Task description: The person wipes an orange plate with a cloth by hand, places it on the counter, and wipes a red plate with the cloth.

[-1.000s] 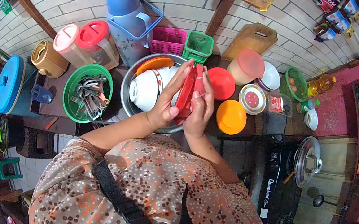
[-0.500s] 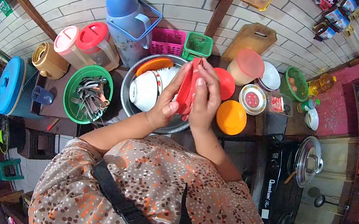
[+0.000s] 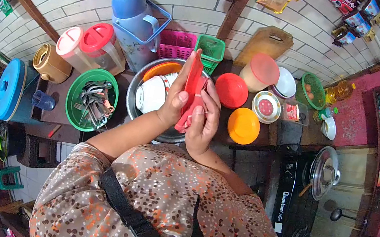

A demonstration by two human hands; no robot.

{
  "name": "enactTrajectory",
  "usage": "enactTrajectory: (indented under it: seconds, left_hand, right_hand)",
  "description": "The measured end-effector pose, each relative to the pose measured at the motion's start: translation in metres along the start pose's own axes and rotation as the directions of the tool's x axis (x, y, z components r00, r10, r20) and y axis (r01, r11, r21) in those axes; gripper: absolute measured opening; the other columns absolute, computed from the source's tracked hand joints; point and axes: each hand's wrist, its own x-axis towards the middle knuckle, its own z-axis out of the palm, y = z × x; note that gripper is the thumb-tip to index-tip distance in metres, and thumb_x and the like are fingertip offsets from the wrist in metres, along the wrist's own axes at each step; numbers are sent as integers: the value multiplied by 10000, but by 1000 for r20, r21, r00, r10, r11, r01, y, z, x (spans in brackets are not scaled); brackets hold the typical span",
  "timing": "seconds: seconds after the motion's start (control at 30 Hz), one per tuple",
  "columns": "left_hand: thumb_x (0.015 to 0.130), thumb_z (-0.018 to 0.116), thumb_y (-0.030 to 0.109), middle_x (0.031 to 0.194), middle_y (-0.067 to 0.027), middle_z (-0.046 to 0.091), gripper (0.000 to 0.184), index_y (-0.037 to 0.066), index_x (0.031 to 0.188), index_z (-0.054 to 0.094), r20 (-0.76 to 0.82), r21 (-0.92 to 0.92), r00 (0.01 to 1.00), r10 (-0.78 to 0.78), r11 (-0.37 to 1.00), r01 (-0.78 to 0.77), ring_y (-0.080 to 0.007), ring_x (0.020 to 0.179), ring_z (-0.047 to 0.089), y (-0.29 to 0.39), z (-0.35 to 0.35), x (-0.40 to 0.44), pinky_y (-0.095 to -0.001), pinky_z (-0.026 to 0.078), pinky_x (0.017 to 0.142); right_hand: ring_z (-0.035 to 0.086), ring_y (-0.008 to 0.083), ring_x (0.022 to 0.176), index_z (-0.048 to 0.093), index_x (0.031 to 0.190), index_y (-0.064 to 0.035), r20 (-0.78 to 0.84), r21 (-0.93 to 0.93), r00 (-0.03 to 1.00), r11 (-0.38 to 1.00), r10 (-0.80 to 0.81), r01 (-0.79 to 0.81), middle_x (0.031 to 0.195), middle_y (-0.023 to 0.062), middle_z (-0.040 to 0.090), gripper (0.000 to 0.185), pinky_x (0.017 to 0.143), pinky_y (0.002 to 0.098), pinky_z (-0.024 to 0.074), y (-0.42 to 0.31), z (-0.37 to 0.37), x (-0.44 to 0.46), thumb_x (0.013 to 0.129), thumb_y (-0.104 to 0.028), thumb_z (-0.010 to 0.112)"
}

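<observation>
My left hand (image 3: 176, 98) grips a red plate (image 3: 194, 76), which stands nearly edge-on toward me. Pressed against the plate's right side, a red cloth (image 3: 189, 114) is bunched in my right hand (image 3: 205, 121), with its fingers curled round it. Both hands are over the right part of a large metal basin (image 3: 132, 108). White bowls (image 3: 151, 94) and an orange dish (image 3: 162, 69) lie in that basin, partly hidden by my left hand and arm. To the right are a stack of red plates (image 3: 231, 91) and a stack of orange plates (image 3: 243, 126).
Left of the basin, a green bowl (image 3: 70, 106) holds cutlery, with a blue thermos (image 3: 132, 27) behind. At right are a patterned plate (image 3: 266, 107), a lidded container (image 3: 258, 75), a basket of eggs (image 3: 312, 92) and a black stove (image 3: 288, 196).
The plate has tilted further upright and shifted slightly left. My right hand and the cloth have slid down and toward me along it, uncovering the red stack.
</observation>
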Motion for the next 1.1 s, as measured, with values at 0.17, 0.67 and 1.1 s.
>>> enactTrajectory:
  seconds: [0.17,0.67,1.1]
  left_hand:
    - [956,447,753,1741,-226,175,1085,-10,1675,168,73,0,995,-74,997,75,-347,1613,170,-5,-3,-9,-463,143,1296]
    - [913,461,804,1755,-215,124,1148,28,1691,129,80,38,990,-112,993,110,-333,1630,100,12,3,-19,-463,73,1303]
    - [952,546,661,1596,-166,417,1058,72,1704,90,-50,-357,964,-261,906,227,-249,1422,467,11,5,-14,-390,332,1219]
  right_hand:
    - [558,388,1380,648,1311,-16,53,-121,991,985,-120,126,1484,234,574,292,1171,492,413,-11,-7,23,1045,-121,591]
    - [620,201,1251,659,1325,4,-31,393,861,798,508,-457,1345,134,679,296,1098,349,464,25,3,40,1065,-100,564]
    - [604,341,1347,723,1270,-12,-4,-59,997,995,76,-76,1445,196,635,275,1150,443,448,-2,0,13,1017,-42,620]
